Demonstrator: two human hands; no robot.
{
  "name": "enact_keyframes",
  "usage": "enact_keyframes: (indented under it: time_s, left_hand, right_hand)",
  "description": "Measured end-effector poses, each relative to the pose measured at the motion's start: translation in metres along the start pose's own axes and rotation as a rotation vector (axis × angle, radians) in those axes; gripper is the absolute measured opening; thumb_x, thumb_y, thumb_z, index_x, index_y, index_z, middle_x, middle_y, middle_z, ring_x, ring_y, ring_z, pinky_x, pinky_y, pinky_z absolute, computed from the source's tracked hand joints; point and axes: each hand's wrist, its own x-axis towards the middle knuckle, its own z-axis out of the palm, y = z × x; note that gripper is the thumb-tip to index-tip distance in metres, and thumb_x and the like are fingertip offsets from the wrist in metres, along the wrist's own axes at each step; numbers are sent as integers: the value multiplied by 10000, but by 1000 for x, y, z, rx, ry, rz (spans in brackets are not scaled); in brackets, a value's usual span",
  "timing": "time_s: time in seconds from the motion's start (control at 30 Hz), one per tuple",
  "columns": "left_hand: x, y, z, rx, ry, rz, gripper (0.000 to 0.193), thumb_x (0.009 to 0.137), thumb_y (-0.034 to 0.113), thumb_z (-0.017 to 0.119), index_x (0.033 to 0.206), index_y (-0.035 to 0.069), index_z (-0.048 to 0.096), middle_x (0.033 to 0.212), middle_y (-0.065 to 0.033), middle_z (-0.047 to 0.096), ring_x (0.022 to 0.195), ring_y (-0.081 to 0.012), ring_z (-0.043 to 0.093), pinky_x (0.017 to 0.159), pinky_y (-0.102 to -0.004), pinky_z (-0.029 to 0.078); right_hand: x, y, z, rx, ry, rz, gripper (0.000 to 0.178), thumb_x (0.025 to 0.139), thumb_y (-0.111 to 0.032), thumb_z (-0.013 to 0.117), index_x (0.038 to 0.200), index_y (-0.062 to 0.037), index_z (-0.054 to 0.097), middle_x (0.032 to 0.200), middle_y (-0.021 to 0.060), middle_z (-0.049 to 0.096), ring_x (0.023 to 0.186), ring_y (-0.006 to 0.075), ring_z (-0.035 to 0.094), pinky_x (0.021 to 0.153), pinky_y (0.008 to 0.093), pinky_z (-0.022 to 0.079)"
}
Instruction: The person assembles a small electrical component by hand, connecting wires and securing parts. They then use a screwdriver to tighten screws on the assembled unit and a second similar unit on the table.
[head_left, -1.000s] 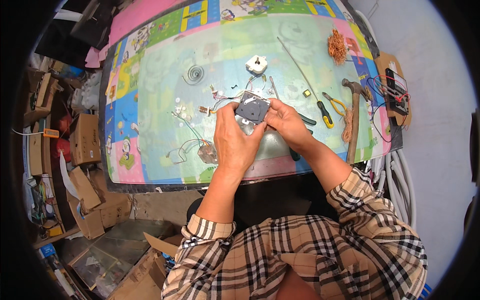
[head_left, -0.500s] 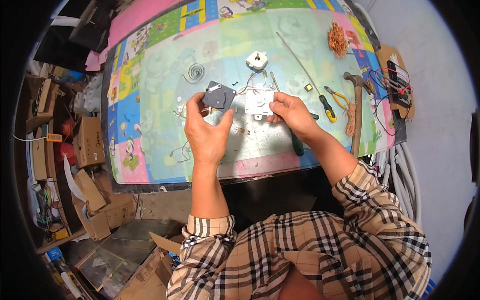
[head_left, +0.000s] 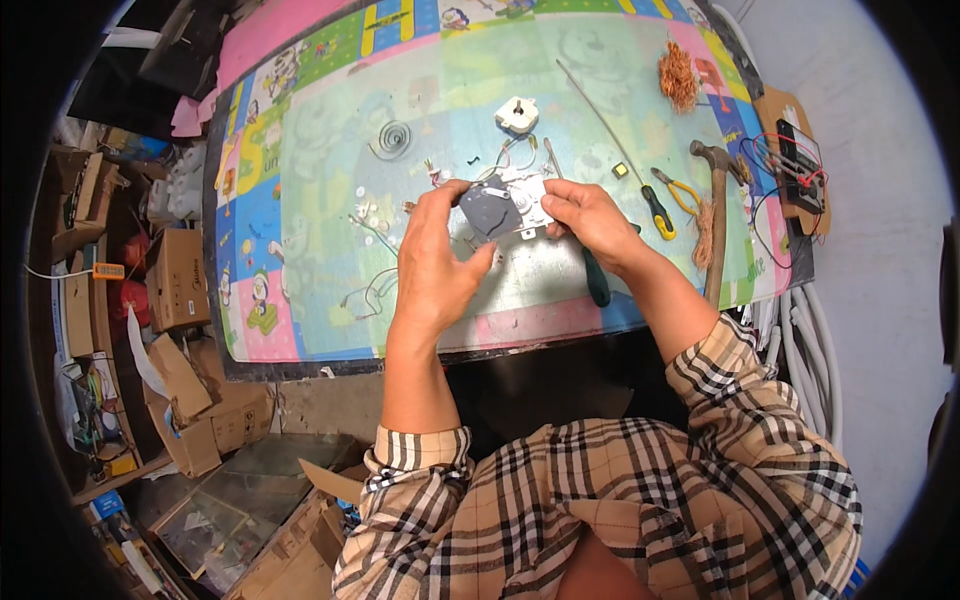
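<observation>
Grey disc (head_left: 489, 210) is pinched in left hand (head_left: 437, 262)'s grip, touching white housing (head_left: 530, 196) grasped by right hand (head_left: 590, 215).

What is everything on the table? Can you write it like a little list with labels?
left hand: holds a dark grey round cover
right hand: holds a white mechanism plate
table cover: colourful cartoon mat
beside right hand: screwdriver with yellow-black handle, yellow pliers, hammer
far side: small white part, coiled spring, copper wire bundle
floor, left: cardboard boxes
</observation>
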Motion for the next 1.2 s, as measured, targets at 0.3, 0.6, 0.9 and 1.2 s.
enact_keyframes:
  time_s: [0.3, 0.6, 0.9, 1.2]
  left_hand:
    - [-1, 6, 4, 1, -58, 16, 582, 635, -8, 727, 1169, 27, 498, 1138, -163, 554, 1082, -343, 534, 924, -393, 436]
    - [-1, 8, 10, 23, -94, 61, 604, 619, -10, 734, 1178, 10, 506, 1184, -156, 557, 1106, -316, 544, 934, -376, 437]
    - [-3, 8, 13, 106, -117, 19, 567, 648, 10, 742, 1151, 8, 481, 1095, -188, 583, 1020, -377, 563, 850, -412, 463]
    - [-2, 9, 13, 86, -106, 10, 565, 664, 13, 733, 1167, 8, 475, 1100, -196, 578, 999, -384, 577, 831, -410, 476]
  right_hand:
    - [2, 1, -1, -101, -7, -40, 250, 930, -147, 542, 1102, 25, 599, 847, -25, 588, 704, 61, 476, 675, 212, 426]
    - [-1, 4, 5, -139, 7, -105, 236, 917, -177, 530, 1020, 11, 630, 818, 7, 595, 706, 94, 507, 680, 252, 443]
    - [-2, 2, 2, -159, -63, -100, 260, 915, -165, 536, 1080, 14, 629, 855, 16, 617, 707, 97, 511, 687, 252, 451]
    - [-1, 2, 3, -91, -59, -45, 270, 916, -160, 544, 1106, 17, 617, 878, 21, 613, 711, 98, 518, 689, 250, 451]
